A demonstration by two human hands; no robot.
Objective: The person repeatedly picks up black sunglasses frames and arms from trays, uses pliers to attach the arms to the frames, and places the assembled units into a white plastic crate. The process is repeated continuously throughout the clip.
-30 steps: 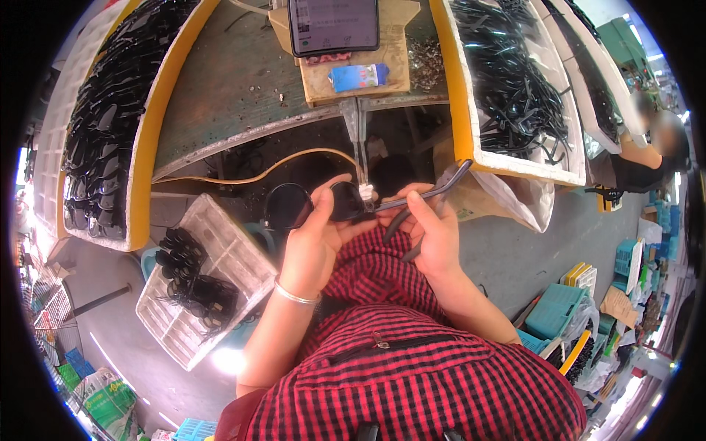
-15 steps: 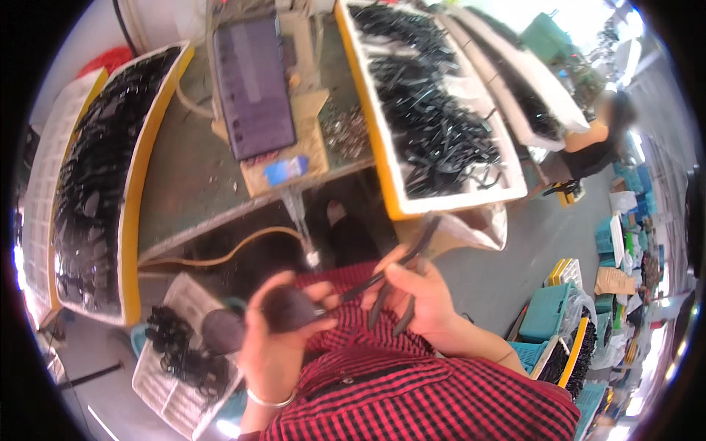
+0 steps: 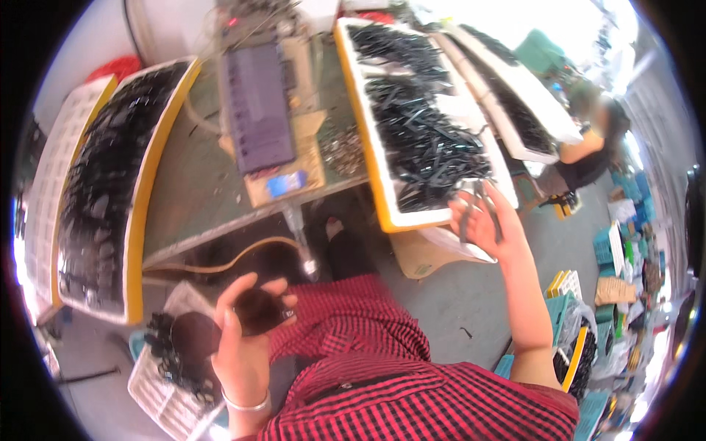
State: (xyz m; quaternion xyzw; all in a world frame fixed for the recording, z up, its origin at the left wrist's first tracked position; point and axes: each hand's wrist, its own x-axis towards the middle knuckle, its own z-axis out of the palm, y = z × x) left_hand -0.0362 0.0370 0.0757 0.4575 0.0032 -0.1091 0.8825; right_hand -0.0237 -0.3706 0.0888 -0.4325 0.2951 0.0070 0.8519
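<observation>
My left hand (image 3: 246,353), with a bracelet at the wrist, grips a sunglasses front. One dark round lens (image 3: 257,310) sits between the thumb and fingers, and the other dark lens (image 3: 195,336) shows left of the hand. My right hand (image 3: 482,224) reaches to the near right corner of a white tray (image 3: 507,173) and holds dark-handled pliers (image 3: 498,220), their two handles spread across the palm. Inside that tray lie many thin black strips (image 3: 434,140), which look like glasses temples; my fingertips are close to them. Whether they touch one is blurred.
A dark rectangular panel (image 3: 257,103) and a small blue-white box (image 3: 285,184) lie on the bench (image 3: 184,191). Yellow-edged trays (image 3: 110,184) stand at left. Below my left hand is a white basket (image 3: 158,393) of black frames. Another person (image 3: 588,154) sits at far right.
My right hand has moved away from the sunglasses, up and right to the tray, with the pliers still in it. My left hand has shifted slightly left with the sunglasses front.
</observation>
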